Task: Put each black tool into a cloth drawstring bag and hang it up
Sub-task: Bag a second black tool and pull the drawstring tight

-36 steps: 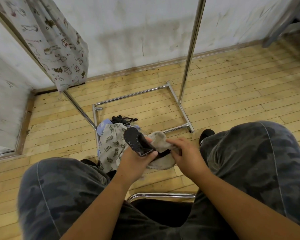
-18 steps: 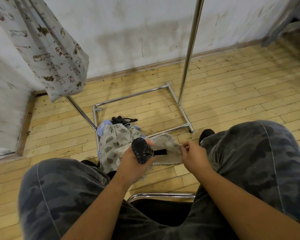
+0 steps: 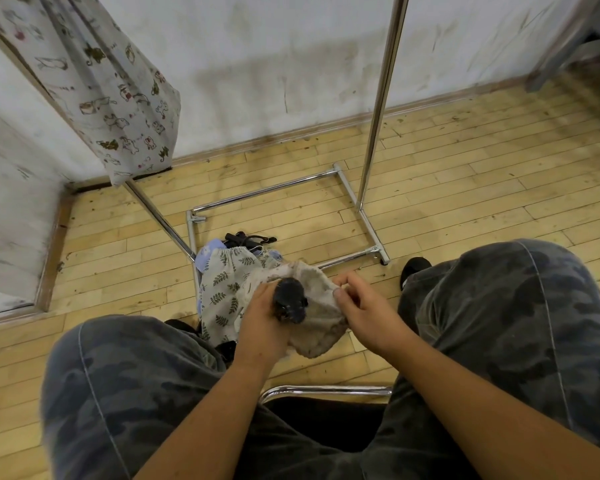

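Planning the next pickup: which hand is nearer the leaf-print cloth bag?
Left. The left hand borders the leaf-print cloth bag; the right hand sits farther right, across the beige cloth bag.

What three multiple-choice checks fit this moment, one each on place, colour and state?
1. Where is the leaf-print bag? A hung up overhead; B on the floor; C on a knee.
2. What colour is the held bag? A red; B blue; C beige.
3. What is the right hand doing? A pinching the held bag's rim; B lying flat; C holding a tool.

B: it lies by the rack base.
C: its cloth is pale beige.
A: it pinches the rim while the left hand grips the black tool.
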A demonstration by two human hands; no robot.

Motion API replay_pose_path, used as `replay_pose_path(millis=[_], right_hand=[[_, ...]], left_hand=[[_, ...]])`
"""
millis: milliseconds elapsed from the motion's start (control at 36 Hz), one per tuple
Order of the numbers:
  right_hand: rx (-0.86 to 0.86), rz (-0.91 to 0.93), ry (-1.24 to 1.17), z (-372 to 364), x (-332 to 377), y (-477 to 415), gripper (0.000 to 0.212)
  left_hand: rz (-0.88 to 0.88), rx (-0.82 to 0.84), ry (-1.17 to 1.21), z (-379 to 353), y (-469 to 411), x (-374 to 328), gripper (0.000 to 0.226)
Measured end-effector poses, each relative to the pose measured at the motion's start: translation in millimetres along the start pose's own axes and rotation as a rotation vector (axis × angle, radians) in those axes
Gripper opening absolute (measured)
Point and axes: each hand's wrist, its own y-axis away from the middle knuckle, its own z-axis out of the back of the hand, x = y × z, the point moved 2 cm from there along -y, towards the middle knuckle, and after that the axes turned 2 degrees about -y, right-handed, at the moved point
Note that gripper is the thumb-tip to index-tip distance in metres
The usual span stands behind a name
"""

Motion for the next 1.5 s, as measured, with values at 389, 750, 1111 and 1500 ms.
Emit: replay_pose_path(millis=[389, 750, 1111, 1500], right_hand=[[-0.232, -0.155, 0.027, 15.8, -34.1, -12.9, 0.018], [-0.303, -0.177, -0.025, 20.3, -33.0, -13.2, 0.015], [-0.282, -0.209, 0.006, 20.1, -36.4, -10.3, 0.015], [-0.312, -0.308, -0.155, 17.6, -36.9, -15.3, 0.014]], left_hand=[[0.032, -0.032, -0.229, 8.5, -0.7, 6.9, 0.038], [0.265, -0.103, -0.160, 18.2, -5.5, 22.9, 0.033], [0.216, -0.040, -0.308, 17.9, -5.7, 18.5, 0.015], [0.682, 0.211, 0.561, 1.7, -3.6, 8.3, 0.026]])
